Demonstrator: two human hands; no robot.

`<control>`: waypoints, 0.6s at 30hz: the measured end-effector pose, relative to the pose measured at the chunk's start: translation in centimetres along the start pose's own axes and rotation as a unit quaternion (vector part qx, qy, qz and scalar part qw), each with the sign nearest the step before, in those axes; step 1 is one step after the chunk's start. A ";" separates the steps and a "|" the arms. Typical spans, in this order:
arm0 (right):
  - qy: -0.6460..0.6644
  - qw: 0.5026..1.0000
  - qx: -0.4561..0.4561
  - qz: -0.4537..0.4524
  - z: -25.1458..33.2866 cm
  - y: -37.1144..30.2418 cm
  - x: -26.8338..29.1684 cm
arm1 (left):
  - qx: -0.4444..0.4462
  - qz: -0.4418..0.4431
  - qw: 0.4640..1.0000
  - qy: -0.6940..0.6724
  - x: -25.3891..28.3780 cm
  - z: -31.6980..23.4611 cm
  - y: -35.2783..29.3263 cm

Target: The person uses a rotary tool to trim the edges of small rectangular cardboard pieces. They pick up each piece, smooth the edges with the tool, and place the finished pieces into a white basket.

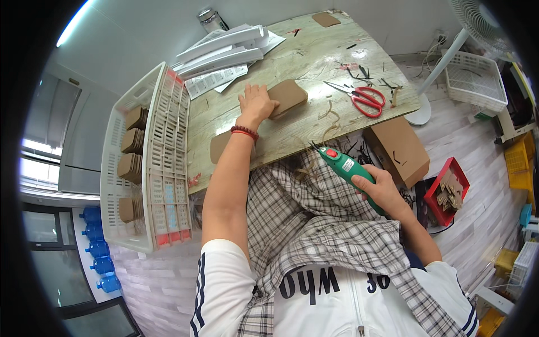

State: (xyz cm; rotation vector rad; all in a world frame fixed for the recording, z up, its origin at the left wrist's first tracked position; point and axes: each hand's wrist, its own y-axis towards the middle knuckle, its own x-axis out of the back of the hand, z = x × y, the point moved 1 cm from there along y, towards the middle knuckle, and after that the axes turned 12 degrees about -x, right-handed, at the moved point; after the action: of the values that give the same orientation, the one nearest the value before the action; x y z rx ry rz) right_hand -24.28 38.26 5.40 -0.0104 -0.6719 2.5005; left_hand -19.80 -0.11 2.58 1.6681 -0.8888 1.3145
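My left hand lies palm down on the worn table, fingers spread, its thumb against a brown rounded-corner piece that looks like leather or card. A second brown piece is partly covered by my left forearm. My right hand is closed around a green handheld power tool with a red button and a slim, two-pronged tip. That tip hovers by the table's near edge, above my lap. Red-handled scissors rest with blades parted, right of the brown piece.
A white slatted crate at the left holds stacked brown pieces. Rolled papers and a jar lie at the back. Scraps litter the table's right side. A cardboard box, red tray and fan stand right.
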 end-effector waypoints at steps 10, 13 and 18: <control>-0.016 1.000 -0.007 -0.014 0.7 0.0 0.4 | 0.098 -0.077 0.943 -0.309 2.7 -1.9 -1.7; 0.017 0.999 0.014 -0.048 1.6 0.1 -0.2 | 0.121 -0.259 0.770 -0.570 2.6 -3.1 -3.8; 0.030 0.996 0.023 -0.076 4.0 -0.2 -1.3 | 0.137 -0.335 0.375 -0.853 3.5 -8.7 -7.4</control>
State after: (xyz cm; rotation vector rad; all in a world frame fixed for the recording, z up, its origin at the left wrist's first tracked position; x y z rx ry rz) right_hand -23.62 35.88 8.82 -0.0174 -0.5694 2.3578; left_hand -15.94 10.74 5.82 2.8415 -0.6106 -1.4972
